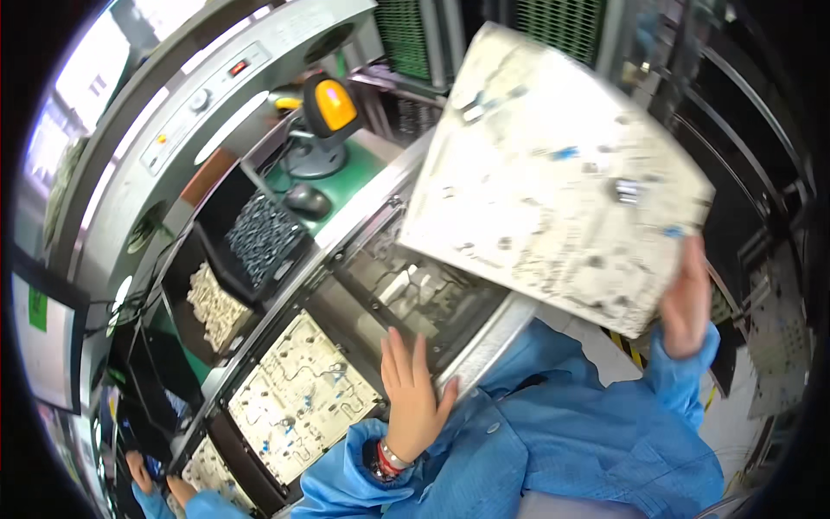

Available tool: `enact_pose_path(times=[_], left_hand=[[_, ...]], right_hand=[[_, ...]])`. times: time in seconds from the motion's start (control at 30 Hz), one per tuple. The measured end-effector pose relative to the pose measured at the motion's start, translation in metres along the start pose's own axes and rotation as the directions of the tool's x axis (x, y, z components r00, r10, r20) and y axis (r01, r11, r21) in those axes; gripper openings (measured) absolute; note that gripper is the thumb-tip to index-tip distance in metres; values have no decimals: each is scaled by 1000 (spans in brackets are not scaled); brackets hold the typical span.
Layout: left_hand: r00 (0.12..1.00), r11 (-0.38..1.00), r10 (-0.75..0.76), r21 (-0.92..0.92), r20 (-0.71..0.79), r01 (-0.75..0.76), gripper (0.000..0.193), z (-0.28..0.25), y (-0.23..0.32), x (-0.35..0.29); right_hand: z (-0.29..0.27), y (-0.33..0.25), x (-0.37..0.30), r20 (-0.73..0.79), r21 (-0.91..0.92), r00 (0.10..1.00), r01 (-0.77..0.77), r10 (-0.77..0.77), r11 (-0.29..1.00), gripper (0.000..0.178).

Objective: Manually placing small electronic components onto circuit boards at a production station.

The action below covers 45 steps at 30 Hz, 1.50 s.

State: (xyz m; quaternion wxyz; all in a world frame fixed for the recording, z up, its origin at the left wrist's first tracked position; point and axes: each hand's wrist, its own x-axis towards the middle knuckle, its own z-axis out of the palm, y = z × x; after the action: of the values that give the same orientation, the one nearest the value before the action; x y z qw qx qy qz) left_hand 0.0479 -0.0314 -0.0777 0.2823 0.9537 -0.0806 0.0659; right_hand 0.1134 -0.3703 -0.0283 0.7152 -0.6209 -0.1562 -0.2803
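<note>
My right hand (pixel 687 298) grips the right edge of a large cream-white circuit board (pixel 553 182), raised and tilted above the conveyor line. The board is smeared by motion; small blue and dark parts dot its face. My left hand (pixel 411 406) holds nothing. Its fingers are spread over the near rail (pixel 488 342) of the line, beside a dark carrier frame (pixel 424 294) that is partly hidden by the raised board. Just left of that hand, a second cream board (pixel 303 394) with blue and black components lies flat in its carrier.
Behind the line stand a black bin of dark small parts (pixel 262 238) and a bin of cream parts (pixel 216 303). A mouse (pixel 307 201) and a yellow-black scanner (pixel 330 105) on a stand are farther back. At lower left, another person's hands (pixel 138 470) work near a further board.
</note>
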Motion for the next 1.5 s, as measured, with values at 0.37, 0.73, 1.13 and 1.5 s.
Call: enact_pose_path(times=[0.37, 0.73, 1.13, 1.5], left_hand=[[943, 660, -327, -702, 55, 269, 74, 6, -16, 9], [924, 533, -349, -777, 159, 335, 75, 3, 4, 36], [957, -30, -273, -995, 102, 97, 84, -3, 25, 65], [924, -78, 8, -921, 381, 381, 82, -50, -12, 87]], right_hand=[[91, 139, 56, 218, 492, 628, -732, 747, 472, 30], [74, 149, 59, 207, 458, 605, -754, 769, 471, 34], [100, 84, -26, 449, 421, 831, -522, 329, 742, 65], [36, 147, 110, 429, 431, 620, -779, 657, 454, 47]])
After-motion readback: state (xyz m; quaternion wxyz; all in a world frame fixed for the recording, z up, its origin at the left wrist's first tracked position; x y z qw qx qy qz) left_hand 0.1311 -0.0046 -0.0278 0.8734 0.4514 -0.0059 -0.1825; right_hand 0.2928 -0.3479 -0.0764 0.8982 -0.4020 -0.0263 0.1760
